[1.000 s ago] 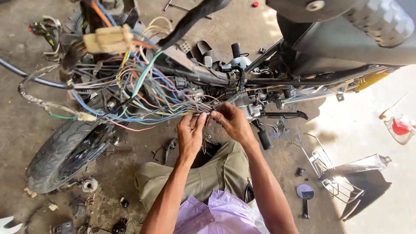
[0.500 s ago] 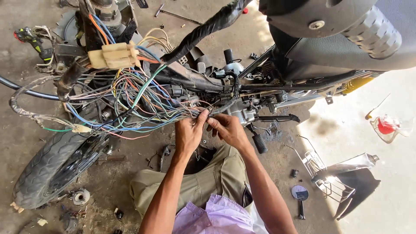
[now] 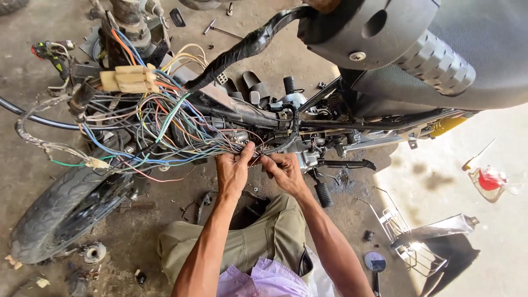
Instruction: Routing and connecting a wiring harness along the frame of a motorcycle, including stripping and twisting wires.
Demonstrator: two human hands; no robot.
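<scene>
The wires point(image 3: 165, 129) spill in a tangle of blue, green, orange, yellow, white and pink, and a cream connector block point(image 3: 131, 80) sits among them. The tyre point(image 3: 52, 214) at the near left is black with a dusty grey tread. The seat point(image 3: 467, 60) at the far right is black with a ribbed pattern. The trousers point(image 3: 258, 242) are olive, the shirt point(image 3: 264, 280) pale lilac. At the right, a clear bag point(image 3: 489, 180) shows red inside. The floor point(image 3: 33, 165) is dusty grey-brown.

Harsh daylight floods in from the right, floor point(image 3: 495, 242) blown out white there; left side shaded, even, sharp focus, wide-angle bending at the edges.
</scene>
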